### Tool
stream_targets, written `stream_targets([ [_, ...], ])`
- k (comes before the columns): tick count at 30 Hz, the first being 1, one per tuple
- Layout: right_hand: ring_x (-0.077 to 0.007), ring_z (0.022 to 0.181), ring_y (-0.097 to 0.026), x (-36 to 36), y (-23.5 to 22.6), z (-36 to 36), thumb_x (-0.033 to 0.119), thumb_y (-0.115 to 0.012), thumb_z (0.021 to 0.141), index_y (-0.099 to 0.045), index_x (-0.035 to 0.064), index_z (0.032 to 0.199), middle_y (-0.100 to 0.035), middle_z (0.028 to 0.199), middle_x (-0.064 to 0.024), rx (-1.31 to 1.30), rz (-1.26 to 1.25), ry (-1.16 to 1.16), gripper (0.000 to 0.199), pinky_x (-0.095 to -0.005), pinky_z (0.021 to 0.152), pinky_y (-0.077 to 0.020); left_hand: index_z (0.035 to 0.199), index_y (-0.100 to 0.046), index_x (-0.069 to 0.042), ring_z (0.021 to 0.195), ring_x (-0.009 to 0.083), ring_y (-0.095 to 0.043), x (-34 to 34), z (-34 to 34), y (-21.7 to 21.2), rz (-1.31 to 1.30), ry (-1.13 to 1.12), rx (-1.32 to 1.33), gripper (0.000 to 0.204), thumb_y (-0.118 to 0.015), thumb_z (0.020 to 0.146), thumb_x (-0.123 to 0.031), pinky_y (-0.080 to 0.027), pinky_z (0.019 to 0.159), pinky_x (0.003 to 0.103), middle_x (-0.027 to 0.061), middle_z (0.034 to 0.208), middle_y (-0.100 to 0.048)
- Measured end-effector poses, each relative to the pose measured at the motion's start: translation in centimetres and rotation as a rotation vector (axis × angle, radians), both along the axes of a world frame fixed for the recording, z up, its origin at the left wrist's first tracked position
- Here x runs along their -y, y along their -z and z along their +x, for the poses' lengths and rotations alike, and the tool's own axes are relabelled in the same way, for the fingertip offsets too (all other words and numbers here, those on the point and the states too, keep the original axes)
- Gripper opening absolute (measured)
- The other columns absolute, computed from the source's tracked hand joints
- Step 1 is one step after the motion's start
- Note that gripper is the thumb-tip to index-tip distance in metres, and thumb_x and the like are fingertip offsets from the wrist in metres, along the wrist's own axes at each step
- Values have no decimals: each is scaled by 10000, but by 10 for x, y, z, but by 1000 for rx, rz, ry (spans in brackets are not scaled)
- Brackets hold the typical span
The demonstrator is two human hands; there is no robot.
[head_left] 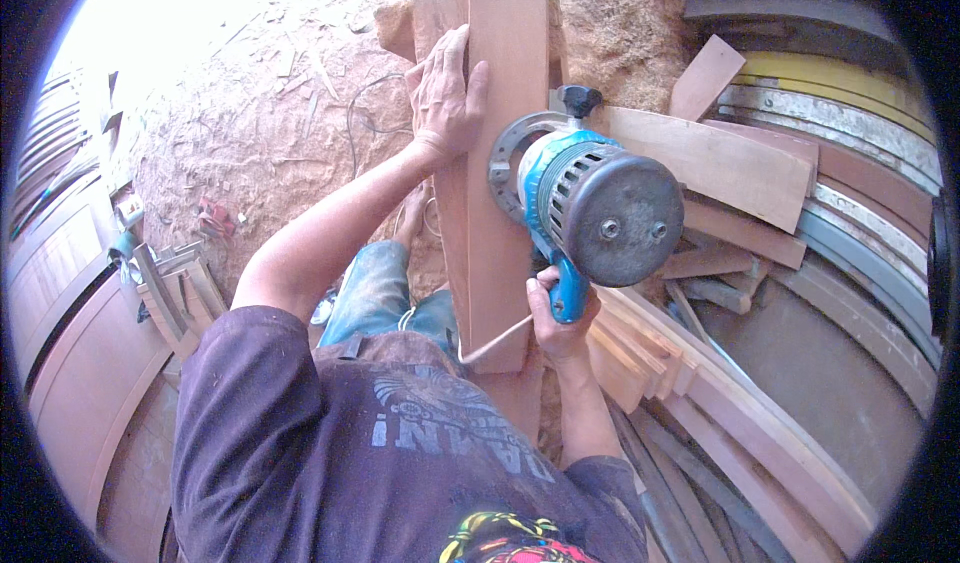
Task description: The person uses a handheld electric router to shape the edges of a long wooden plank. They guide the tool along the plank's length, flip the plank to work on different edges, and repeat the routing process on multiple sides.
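Reddish timber plank [505, 143], head view: running lengthwise away from the person, its long axis lying near-vertical in the picture, its near end sitting just above the lap. Left hand [445, 93] is pressing flat on the plank's left edge toward the far end, fingers spread and gripping nothing. Blue electric router [585, 198] is resting its round base against the plank's right edge, just right of that hand. Right hand [562, 313] is clenching the router's blue handle, nearer the body than the left. Offcut boards [740, 163] are lying right of the plank; sawdust ground [270, 123] is spreading left.
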State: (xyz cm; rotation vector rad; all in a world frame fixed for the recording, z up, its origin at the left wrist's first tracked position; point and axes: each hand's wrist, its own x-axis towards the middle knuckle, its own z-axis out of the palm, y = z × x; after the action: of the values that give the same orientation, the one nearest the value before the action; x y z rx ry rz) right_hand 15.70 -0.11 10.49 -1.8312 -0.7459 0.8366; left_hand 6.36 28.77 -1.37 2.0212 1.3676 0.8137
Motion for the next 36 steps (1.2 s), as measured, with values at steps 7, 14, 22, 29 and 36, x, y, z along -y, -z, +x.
stream_targets([
  [7, -90, 714, -610, -29, 1, 12, -64, -768, 897, -683, 24, 983, -667, 821, -8, -38, 10, -44, 149, -280, 648, -493, 1588, -438, -10, 1529, 338, -453, 4, -1, -3, -29, 0, 4, 624, -574, 1064, -320, -279, 1229, 478, 232, 1579, -536],
  [14, -141, 706, -689, -57, 6, 26, 7, -802, 894, -697, 41, 984, -722, 816, -44, 46, -19, -89, 143, -310, 662, -546, 1605, -416, -12, 1534, 365, -437, 4, -2, -14, -61, 31, -36, 625, -561, 1071, -301, -274, 1240, 488, 234, 1600, -510],
  [22, -132, 714, -685, -85, 9, 32, 5, -805, 892, -697, 48, 988, -723, 832, -40, -37, 5, -41, 150, -301, 657, -539, 1624, -359, 18, 1557, 363, -403, 2, -1, -14, -67, 67, -78, 671, -568, 1059, -276, -282, 1224, 498, 237, 1619, -471],
  [29, -119, 769, -689, -103, 16, 44, -7, -797, 894, -695, 60, 999, -719, 876, -21, -3, -7, -104, 161, -286, 688, -540, 1635, -350, 16, 1559, 355, -396, 4, -3, -14, -81, 76, -100, 664, -557, 1057, -236, -288, 1223, 492, 222, 1630, -461],
  [36, -98, 740, -647, -135, 14, 45, -26, -777, 901, -685, 51, 988, -685, 846, -7, -55, 31, -37, 148, -281, 660, -511, 1639, -360, -11, 1554, 381, -395, 6, -3, -17, -112, 81, -65, 618, -532, 1085, -224, -280, 1248, 499, 222, 1638, -459],
])
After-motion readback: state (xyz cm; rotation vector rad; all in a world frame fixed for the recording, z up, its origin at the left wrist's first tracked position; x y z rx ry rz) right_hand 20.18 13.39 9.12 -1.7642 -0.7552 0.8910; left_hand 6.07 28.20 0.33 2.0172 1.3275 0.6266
